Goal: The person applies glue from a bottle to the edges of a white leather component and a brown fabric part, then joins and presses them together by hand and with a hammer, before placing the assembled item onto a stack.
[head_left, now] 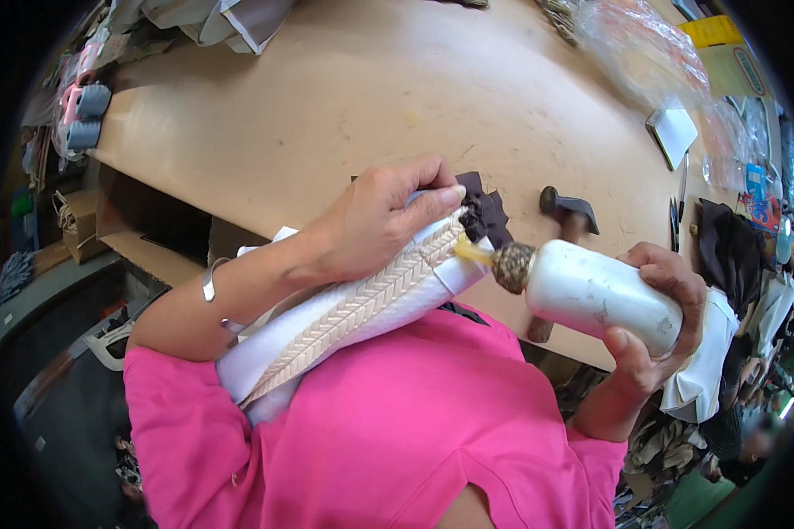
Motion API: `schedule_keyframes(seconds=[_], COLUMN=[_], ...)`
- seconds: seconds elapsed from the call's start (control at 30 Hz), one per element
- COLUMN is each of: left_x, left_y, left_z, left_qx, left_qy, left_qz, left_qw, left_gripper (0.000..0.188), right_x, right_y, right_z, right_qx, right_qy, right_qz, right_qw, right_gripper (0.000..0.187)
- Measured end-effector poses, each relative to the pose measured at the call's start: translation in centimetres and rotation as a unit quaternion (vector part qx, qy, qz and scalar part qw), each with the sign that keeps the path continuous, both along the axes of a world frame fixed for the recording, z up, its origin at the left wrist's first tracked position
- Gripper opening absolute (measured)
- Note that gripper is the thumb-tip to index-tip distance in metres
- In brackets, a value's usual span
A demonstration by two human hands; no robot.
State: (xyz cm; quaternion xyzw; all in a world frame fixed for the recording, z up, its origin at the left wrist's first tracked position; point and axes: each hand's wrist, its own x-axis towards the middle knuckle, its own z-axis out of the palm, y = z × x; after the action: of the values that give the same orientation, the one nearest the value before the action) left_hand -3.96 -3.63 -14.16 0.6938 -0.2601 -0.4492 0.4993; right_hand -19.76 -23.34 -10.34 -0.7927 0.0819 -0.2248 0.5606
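Across my left forearm and lap lies a white padded piece (340,339) with a beige braided strip (353,309) along it. My left hand (388,216) grips its far end, thumb and fingers pinched at the edge beside a gathered dark brown material (492,212). In my right hand (666,309) is a white squeeze bottle (595,286), tilted on its side. The bottle's crusted brown neck points left, and its yellowish tip (474,251) touches or nearly touches the strip's end by the brown material. What is beneath my left fingers is hidden.
A hammer (569,210) lies on the tan table (282,132) beyond the bottle. Farther right are a notepad (673,132), pens (677,220), clear plastic bags (635,53) and dark fabric (728,247). Pale material (220,22) sits at the far left, near grey-and-pink rolls (86,115).
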Motion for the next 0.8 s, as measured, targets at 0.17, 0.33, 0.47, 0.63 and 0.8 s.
schedule_keyframes(seconds=[0.17,0.33,0.47,0.63,0.8], left_x=[0.6,0.8,0.9,1.1,1.1], left_y=[0.0,0.0,-0.1,-0.5,0.1], left_z=[-1.2,-1.6,-1.5,-1.1,-1.6], left_qx=[-0.027,-0.027,-0.028,-0.029,-0.029], left_qy=[0.015,0.014,0.007,0.025,0.004], left_qz=[0.014,0.013,0.009,0.005,0.007], left_qw=[0.999,0.999,1.0,0.999,1.0], left_gripper=[0.018,0.019,0.018,0.018,0.018], right_x=[-0.7,-0.8,-1.2,-1.2,-1.1], right_y=[1.8,2.4,3.6,5.3,3.5], right_z=[-0.9,-0.8,-0.2,0.8,-0.5], right_qx=[-0.057,-0.117,-0.123,-0.111,-0.143], right_qy=[-0.032,-0.032,-0.013,-0.01,-0.03], right_qz=[0.018,0.022,0.055,0.077,-0.011], right_qw=[0.998,0.992,0.991,0.991,0.989], right_gripper=[0.05,0.051,0.052,0.052,0.053])
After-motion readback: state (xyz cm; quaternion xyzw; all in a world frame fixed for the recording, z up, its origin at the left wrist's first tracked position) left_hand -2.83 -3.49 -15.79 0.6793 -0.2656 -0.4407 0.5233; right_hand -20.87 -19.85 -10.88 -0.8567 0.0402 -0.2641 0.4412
